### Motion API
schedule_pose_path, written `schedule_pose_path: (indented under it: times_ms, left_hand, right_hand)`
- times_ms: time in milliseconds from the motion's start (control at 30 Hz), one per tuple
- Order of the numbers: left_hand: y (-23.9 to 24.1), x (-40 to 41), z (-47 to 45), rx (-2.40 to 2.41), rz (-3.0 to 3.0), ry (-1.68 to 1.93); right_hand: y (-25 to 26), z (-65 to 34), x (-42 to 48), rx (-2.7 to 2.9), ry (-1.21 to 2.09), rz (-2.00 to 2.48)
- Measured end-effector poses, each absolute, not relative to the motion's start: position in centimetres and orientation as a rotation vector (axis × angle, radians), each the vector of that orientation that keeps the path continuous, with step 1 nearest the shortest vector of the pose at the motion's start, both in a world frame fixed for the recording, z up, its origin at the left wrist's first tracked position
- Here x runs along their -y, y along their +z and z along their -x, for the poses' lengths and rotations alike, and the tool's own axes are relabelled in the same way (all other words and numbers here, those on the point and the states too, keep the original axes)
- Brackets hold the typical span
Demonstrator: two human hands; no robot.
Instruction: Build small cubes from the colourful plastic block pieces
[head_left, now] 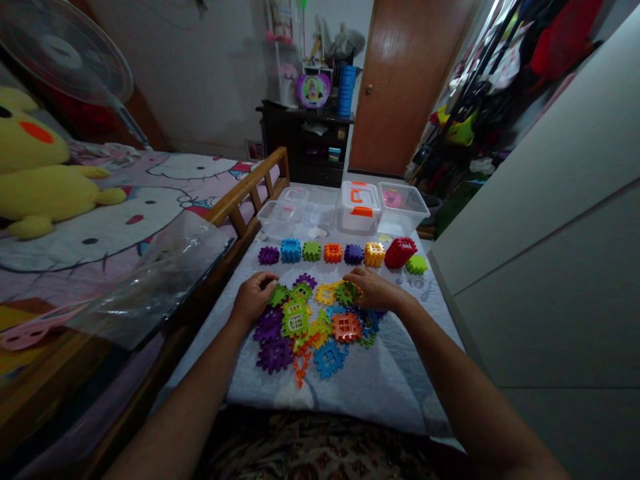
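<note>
A loose pile of flat plastic building-block tiles with notched edges lies on the table before me. At its left edge, my left hand (254,296) has its thumb and fingers closed on a light green tile (279,295). My right hand (373,288) reaches over the pile's far right side, its fingers bent onto a dark green tile (346,293). Between the hands lie a lime window tile (295,319), a yellow tile (326,293) and an orange window tile (347,327). Nearer me are a purple tile (275,356) and a blue tile (330,359).
Behind the pile stands a row of colour-sorted stacks, among them a blue stack (291,250) and a tall, leaning red stack (401,253). Clear plastic boxes (404,203) and an orange-latched lidded box (359,207) stand farther back. A wooden bed rail (250,190) borders the left side.
</note>
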State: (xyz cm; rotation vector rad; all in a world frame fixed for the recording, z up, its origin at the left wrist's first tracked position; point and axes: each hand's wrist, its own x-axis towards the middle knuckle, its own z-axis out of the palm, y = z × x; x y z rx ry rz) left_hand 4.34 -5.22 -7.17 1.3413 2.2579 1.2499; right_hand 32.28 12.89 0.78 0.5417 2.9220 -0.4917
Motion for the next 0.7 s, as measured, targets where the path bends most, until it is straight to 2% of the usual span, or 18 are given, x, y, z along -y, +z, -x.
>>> schedule_pose_path:
  times_ms: [700]
  left_hand:
    - [-7.03, 5.14, -4.54, -2.247, -1.29, 1.265]
  right_hand:
    - [1.02, -31.53, -12.76, -2.904, -0.319, -0.438]
